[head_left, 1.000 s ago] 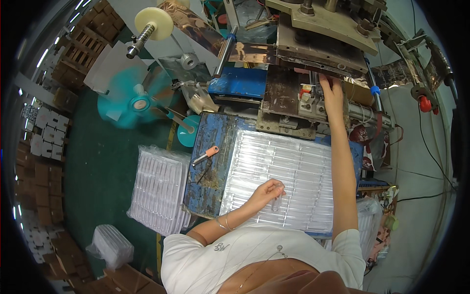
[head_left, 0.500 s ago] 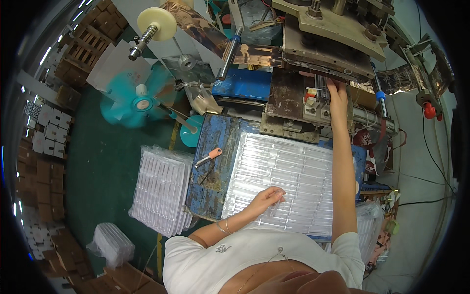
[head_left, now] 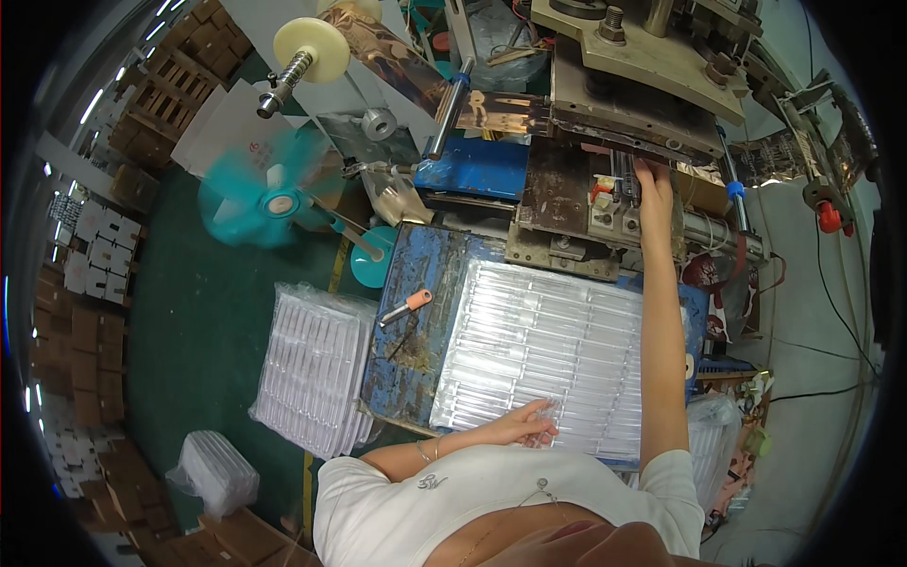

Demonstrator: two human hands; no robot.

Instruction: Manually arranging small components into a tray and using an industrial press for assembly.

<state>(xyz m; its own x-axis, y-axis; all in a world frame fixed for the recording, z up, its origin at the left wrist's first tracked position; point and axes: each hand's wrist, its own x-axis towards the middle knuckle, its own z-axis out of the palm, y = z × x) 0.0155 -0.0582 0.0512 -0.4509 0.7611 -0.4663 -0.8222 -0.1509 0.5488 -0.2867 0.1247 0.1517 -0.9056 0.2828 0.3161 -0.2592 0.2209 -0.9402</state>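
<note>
My right hand reaches forward under the raised head of a press, beside its metal fixture. The fingertips are partly hidden there, and I cannot see what they hold. Low over the near edge of a clear plastic tray is my left hand, its fingers curled around a small see-through plastic piece that barely stands out against the tray. Long narrow slots run across the tray in rows. It lies on a worn blue table.
An orange-handled tool lies left of the tray. More clear trays are stacked beyond the table's left edge. A turning teal fan stands behind them. Shiny foil runs from a roll into the press.
My left hand has moved slightly right and toward me, down to the tray's near edge. My right hand stays at the fixture. The view has shifted a little.
</note>
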